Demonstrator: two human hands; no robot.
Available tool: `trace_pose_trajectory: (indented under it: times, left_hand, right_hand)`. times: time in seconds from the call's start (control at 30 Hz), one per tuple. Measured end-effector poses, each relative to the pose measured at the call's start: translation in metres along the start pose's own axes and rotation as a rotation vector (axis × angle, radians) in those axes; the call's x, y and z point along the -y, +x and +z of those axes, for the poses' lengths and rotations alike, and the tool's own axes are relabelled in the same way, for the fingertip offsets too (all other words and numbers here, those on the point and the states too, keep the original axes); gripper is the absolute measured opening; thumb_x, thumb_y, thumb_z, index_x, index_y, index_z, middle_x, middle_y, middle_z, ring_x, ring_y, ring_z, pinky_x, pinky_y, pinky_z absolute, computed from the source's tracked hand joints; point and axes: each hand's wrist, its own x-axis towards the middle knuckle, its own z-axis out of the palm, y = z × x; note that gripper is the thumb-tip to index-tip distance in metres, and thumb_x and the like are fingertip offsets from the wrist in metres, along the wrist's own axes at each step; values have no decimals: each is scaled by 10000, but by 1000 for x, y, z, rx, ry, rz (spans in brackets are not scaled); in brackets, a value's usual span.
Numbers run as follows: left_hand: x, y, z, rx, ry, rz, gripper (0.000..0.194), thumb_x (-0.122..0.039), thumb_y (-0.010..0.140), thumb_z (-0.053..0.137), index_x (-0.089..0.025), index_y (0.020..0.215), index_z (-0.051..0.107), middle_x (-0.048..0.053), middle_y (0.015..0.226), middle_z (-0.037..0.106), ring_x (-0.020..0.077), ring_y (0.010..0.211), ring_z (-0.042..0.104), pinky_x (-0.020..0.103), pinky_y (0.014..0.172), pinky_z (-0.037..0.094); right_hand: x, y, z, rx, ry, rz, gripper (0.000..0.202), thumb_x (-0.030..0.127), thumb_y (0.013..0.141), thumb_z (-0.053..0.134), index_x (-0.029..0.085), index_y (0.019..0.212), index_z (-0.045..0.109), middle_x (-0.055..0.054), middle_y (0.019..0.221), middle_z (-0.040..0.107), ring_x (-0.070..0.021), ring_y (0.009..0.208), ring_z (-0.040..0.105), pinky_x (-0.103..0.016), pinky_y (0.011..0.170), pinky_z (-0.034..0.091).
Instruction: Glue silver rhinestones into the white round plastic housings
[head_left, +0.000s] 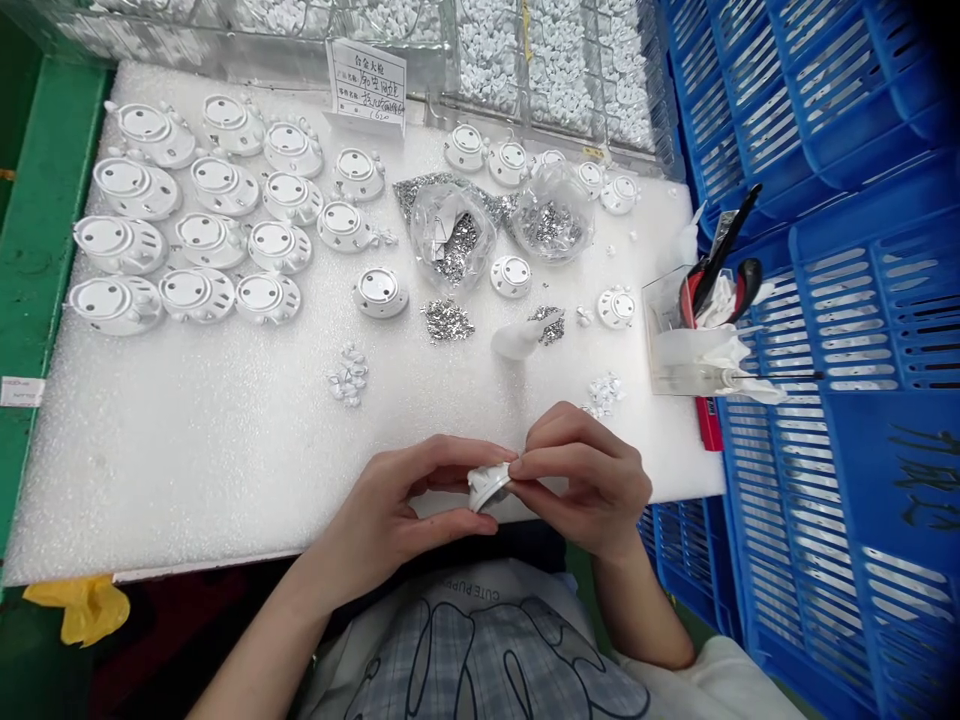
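Note:
My left hand (420, 500) is closed around a small white oval plastic part (487, 485), which is tilted above the table's front edge. The fingers of my right hand (585, 475) are pinched at the part's right side; whether a tinier piece sits between them is hidden. Beyond my hands stands a translucent squeeze bottle (516, 342) with a slanted nozzle. Small white pieces (604, 392) lie in a pile near my right hand, and another white pile (348, 375) lies farther left. Two heaps of tiny metal pieces (448, 320) flank the bottle.
Rows of white oval parts (120, 245) cover the foam sheet's (187, 450) left side. Two plastic bags (454, 240) hold metal pieces. A clear divided tray (442, 60) stands behind. On the right are a tool box (667, 350) with black-and-red cutters (720, 260) and blue crates (847, 330).

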Motion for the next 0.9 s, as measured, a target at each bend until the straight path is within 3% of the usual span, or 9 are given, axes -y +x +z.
trace_pose_trajectory:
  times: [0.17,0.27,0.4,0.47,0.53,0.6,0.67,0.8,0.9]
  left_hand:
    - [0,1,0,0,32,8,355,-326,894,861,-331,1240,780,19,1160,831,220,1061,783,308,928,644]
    - [-1,2,2,-64,-2,17,344,-288,882,872,-340,1212,789,6,1164,835,197,1042,794,276,921,649]
    - [-3,2,5,-163,-70,62,320,-230,860,888,-320,1154,797,1,1185,839,192,1089,801,245,940,650]
    - [-2,2,6,-166,-78,88,328,-208,866,880,-322,1160,789,-3,1195,839,194,1113,799,249,950,652]
    - [0,1,7,-167,-63,102,327,-216,871,876,-321,1167,784,1,1207,837,202,1136,794,258,952,655]
    - [1,1,6,-172,-29,91,310,-254,866,883,-301,1157,788,22,1204,838,224,1154,789,278,944,660]
    - [2,0,6,-181,2,69,299,-290,861,888,-277,1145,795,49,1195,839,246,1156,787,298,935,664]
    - [1,1,5,-189,3,91,310,-272,861,889,-302,1155,797,28,1201,839,220,1155,785,257,928,653]
    - [-1,0,8,-195,-36,114,335,-205,853,890,-336,1147,798,-12,1194,842,179,1142,787,208,924,639]
  right_hand:
    - [-1,-3,-1,12,25,41,194,131,873,805,259,1016,777,4,817,685,-145,702,635,-298,604,545]
    - [-3,5,-11,5,-2,85,150,313,910,809,253,1041,764,-8,824,690,-161,707,633,-318,605,531]
    - [-11,29,-19,-185,-322,174,270,418,897,823,268,1104,733,1,834,638,-170,718,586,-331,625,495]
    - [-17,39,-16,-159,-508,166,346,402,858,860,267,1146,724,-25,923,646,-211,839,608,-375,737,535]
    - [-23,44,-11,-100,-563,162,260,369,897,814,256,1112,722,-49,984,653,-241,944,614,-413,831,556]
    - [-27,43,-8,-107,-494,197,122,350,944,751,249,997,709,-40,958,644,-227,935,614,-398,834,561]
    - [-28,40,-8,-186,-323,238,169,412,967,717,247,951,683,-33,944,644,-208,901,625,-370,805,564]
    - [-26,36,-13,-312,73,271,297,542,991,645,258,1077,641,-62,1006,722,-217,866,683,-356,720,571]
    - [-25,38,-16,-322,227,271,292,556,986,651,269,993,597,7,760,643,-161,625,586,-280,532,468]
